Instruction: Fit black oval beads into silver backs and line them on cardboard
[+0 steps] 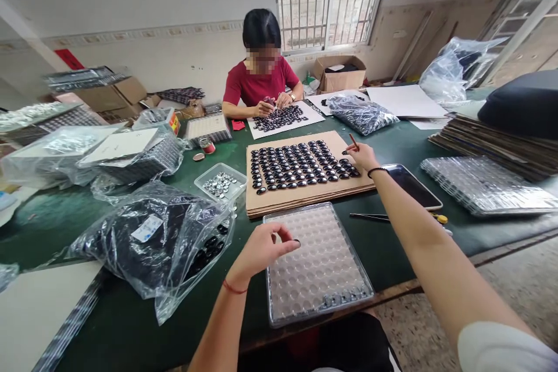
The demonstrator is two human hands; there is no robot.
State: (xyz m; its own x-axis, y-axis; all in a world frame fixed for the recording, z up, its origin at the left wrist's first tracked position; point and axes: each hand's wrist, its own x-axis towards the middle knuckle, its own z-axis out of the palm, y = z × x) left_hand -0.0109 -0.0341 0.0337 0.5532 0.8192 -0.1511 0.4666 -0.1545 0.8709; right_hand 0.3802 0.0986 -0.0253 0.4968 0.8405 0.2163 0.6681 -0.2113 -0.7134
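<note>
My right hand (365,157) grips a thin brown pen-like stick (353,141) at the right side of a stack of brown cardboard sheets (257,204). Rows of shiny black oval pieces (300,164) lie on the top sheet, one of them by my right fingertips. Closer to me, my left hand (265,247) hovers over a clear plastic tray (305,279) with round pockets, thumb and forefinger curled together. A small dark spot shows at their tips; I cannot tell what it is. Several pieces sit in the tray's near right pockets.
Left of the cardboard stand a box of small silvery pieces (220,184) and a plastic bag of black parts (152,232). Tweezers (368,217) and a dark tablet (410,186) lie right. Across the table, a person in red (261,84) handles black pieces on a white board (261,132).
</note>
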